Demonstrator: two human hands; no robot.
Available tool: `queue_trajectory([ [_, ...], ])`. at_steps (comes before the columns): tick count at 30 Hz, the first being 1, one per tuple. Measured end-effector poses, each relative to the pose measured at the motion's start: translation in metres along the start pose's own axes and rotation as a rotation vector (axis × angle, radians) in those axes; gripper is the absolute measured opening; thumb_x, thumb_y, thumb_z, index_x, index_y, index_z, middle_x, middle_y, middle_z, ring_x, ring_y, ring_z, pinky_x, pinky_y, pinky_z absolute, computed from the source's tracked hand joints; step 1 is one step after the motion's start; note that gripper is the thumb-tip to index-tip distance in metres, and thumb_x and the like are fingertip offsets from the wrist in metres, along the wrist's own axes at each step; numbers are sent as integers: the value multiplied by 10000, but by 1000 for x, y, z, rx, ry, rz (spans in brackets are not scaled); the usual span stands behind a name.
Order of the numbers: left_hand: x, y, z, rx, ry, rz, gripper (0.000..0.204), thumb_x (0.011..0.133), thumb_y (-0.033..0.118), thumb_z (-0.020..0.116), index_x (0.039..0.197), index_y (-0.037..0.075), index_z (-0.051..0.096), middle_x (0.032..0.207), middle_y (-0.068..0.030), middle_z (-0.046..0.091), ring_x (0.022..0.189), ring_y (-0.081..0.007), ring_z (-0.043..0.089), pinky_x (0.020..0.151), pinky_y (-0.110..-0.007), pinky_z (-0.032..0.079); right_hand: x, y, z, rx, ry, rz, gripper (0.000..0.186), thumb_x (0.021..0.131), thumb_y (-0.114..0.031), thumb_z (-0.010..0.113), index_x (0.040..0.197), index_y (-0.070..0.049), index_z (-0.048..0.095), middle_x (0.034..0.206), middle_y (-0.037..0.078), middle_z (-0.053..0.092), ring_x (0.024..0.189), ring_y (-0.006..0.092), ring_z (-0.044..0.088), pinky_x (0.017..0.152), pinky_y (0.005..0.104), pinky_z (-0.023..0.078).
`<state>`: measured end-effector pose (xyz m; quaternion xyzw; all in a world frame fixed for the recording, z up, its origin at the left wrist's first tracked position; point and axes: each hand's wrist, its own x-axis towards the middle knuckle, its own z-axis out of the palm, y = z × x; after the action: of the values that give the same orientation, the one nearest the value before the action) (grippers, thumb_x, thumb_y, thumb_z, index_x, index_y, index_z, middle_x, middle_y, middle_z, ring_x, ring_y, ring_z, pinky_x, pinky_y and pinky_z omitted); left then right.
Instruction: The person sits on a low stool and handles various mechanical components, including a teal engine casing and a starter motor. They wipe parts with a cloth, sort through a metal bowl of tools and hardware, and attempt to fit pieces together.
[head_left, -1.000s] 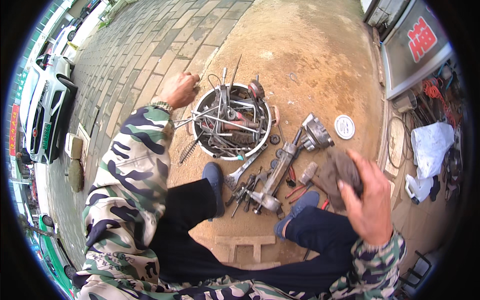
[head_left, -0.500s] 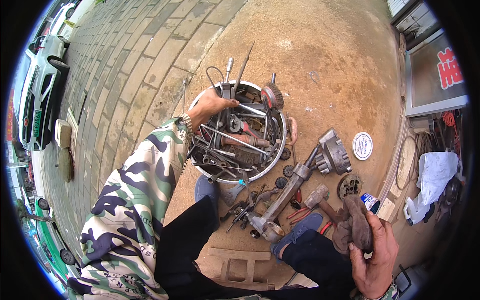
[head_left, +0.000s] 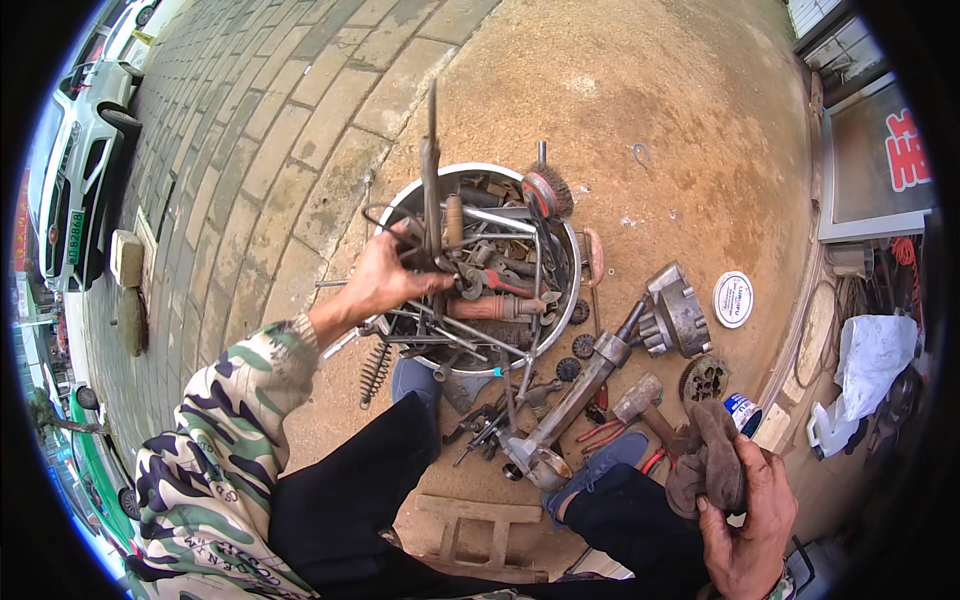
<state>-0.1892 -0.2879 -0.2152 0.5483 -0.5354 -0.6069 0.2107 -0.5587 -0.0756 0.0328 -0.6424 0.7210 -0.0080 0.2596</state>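
Observation:
My left hand [head_left: 385,278] is at the left side of a round metal basin [head_left: 574,290] heaped with tools. Its fingers are closed round a long dark pointed metal bar [head_left: 432,190] that stands up above the basin; other rods lie under the palm. In the basin beside it are pliers with red handles [head_left: 505,283], a reddish-brown cylindrical tool [head_left: 492,307] and a wire wheel brush [head_left: 545,188] at the rim. My right hand [head_left: 750,520], low on the right, grips a crumpled brown rag [head_left: 712,460].
A heavy steel shaft with a gear-like head [head_left: 678,310] lies right of the basin, near a hammer [head_left: 640,398], a toothed gear [head_left: 704,380], a white round lid [head_left: 733,300] and a blue can [head_left: 742,412]. A coil spring [head_left: 375,375] sticks out at the basin's lower left.
My left hand has moved down and left within the basin, swinging the pointed bar more upright. Rods and a spring now poke out at the left. My right hand still holds the rag.

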Motion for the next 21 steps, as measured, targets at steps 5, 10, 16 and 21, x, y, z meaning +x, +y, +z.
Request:
queue_trajectory([
  [5, -27, -10, -18, 83, -60, 152, 431, 931, 237, 804, 1251, -3, 644, 1072, -63, 727, 993, -140, 658, 867, -322, 545, -2, -6, 1, -10, -8, -25, 592, 886, -58, 741, 1441, -29, 538, 1278, 243, 629, 1148, 436, 623, 967, 454, 511],
  [10, -18, -12, -29, 35, -93, 91, 475, 983, 330, 744, 1321, 19, 622, 1042, -46, 708, 926, -105, 620, 798, -291, 524, -10, -12, 4, -15, -18, -21, 599, 884, -65, 744, 1445, -31, 536, 1282, 245, 628, 1157, 438, 618, 970, 456, 508],
  [16, 9, -29, -52, -56, -4, 143, 810, 1020, 678, 472, 1419, -25, 526, 1275, -183, 659, 1234, -231, 587, 1099, -405, 446, -14, -16, 3, -45, -2, -44, 592, 885, -78, 746, 1439, -28, 544, 1280, 245, 630, 1158, 443, 616, 971, 463, 504],
  [21, 8, -6, -53, 3, 98, 69, 697, 1057, 643, 414, 1262, 5, 606, 1057, -120, 716, 956, -180, 684, 906, -343, 562, -5, -7, 14, -13, 43, -95, 601, 782, -61, 763, 1349, 13, 575, 1109, 243, 620, 965, 443, 648, 812, 484, 540],
])
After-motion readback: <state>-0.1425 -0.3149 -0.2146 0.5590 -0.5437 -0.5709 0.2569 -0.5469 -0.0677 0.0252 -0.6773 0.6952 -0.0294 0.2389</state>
